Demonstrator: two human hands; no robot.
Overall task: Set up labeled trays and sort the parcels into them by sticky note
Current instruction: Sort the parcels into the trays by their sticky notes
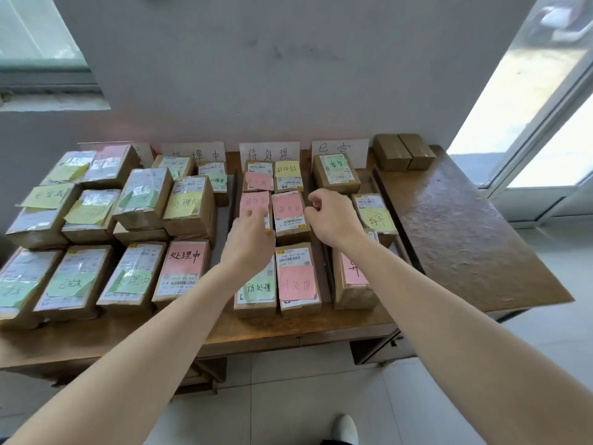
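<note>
1. The left hand (248,239) reaches forward over the middle group, its fingertips (253,215) down on the pink note of a parcel (255,200) in the second row. Whether they pinch the note or only press on it I cannot tell
2. The right hand (333,216) hangs in the air just right of the next pink parcel (290,213), with its fingers curled in and holding nothing
3. Both parcels belong to a block of six, two across and three deep, in front of the upright card (269,152) marked 待处理. Their notes are pink, yellow or green
4. A dark tray rim (325,274) shows between this block and the group to its right, where four parcels lie before a second card (340,149)
5. Left of the hands, a third card (192,154) reads 处理中. The parcels before it carry yellow, green and pink notes, and some are stacked
6. At the far left, more parcels with yellow and green notes crowd the table (465,236) edge
7. Two plain boxes (404,150) sit side by side, touching, at the back right corner, apart from the sorted groups
</note>
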